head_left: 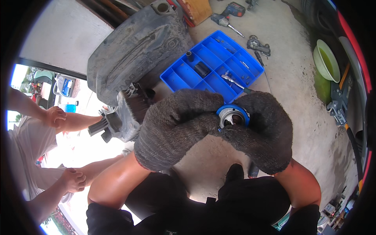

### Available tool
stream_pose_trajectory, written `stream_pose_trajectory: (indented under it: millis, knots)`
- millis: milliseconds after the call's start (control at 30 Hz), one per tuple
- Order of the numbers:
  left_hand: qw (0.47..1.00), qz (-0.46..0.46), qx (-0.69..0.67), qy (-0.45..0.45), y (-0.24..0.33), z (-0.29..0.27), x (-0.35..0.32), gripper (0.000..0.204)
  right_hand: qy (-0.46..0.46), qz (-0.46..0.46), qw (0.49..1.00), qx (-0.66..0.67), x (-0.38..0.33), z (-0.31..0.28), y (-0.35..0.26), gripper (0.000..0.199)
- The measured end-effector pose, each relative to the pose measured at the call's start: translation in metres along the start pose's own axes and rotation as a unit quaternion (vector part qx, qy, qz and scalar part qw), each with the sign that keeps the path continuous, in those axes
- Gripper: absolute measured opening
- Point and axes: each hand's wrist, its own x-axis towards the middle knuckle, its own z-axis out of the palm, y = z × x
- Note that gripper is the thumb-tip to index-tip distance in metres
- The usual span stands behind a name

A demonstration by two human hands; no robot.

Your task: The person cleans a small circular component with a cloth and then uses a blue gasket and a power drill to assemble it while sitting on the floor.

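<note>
A small round metal part with a blue ring (246, 112) about its rim is held up between both gloved hands, in front of my body. My left hand (176, 129), in a dark knitted work glove, pinches its left side. From the right, my right hand (264, 133) in a matching glove curls its fingers around the other side. Metal pieces show inside the ring, too small to tell apart. Just beyond the hands lies a blue divided tray (187, 74), holding dark sockets (201, 69) and a shiny metal tool (232, 80).
Past the tray lie a cordless power tool (225, 18), a dark metal bracket (258, 46) and a screwdriver (259, 58). A big dirty plastic panel (133, 58) and a metal housing (127, 117) stand left. Another person's hands (73, 180) are further left. Right: a pale green bowl (319, 62), a jack (337, 102).
</note>
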Motion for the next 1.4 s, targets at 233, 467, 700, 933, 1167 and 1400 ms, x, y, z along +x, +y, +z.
stream_pose_trajectory:
  millis: [233,467,700,933,1167,1400]
  knots:
    - [1.000,0.006,0.007,-0.010,-0.003,-0.003,0.000,0.035,-0.007,-0.014,0.999,-0.042,0.000,0.000,0.001,0.035]
    - [0.998,-0.022,0.032,-0.049,0.004,-0.006,0.001,0.033,-0.023,-0.127,0.967,-0.219,0.003,-0.006,-0.005,0.038]
    - [0.999,0.033,0.022,-0.036,-0.006,-0.006,0.000,0.031,-0.013,-0.055,0.984,-0.171,-0.002,-0.006,-0.014,0.036]
    - [0.997,0.009,0.004,-0.080,-0.018,-0.011,0.000,0.030,-0.013,-0.070,0.986,-0.151,-0.002,-0.005,-0.010,0.033]
    - [0.992,0.030,0.002,-0.122,-0.006,-0.012,0.004,0.046,-0.058,-0.068,0.984,-0.155,0.000,-0.009,-0.007,0.037]
    - [0.964,0.135,0.214,-0.085,0.008,-0.004,-0.009,0.064,-0.051,0.048,0.997,0.016,-0.006,-0.008,0.002,0.039]
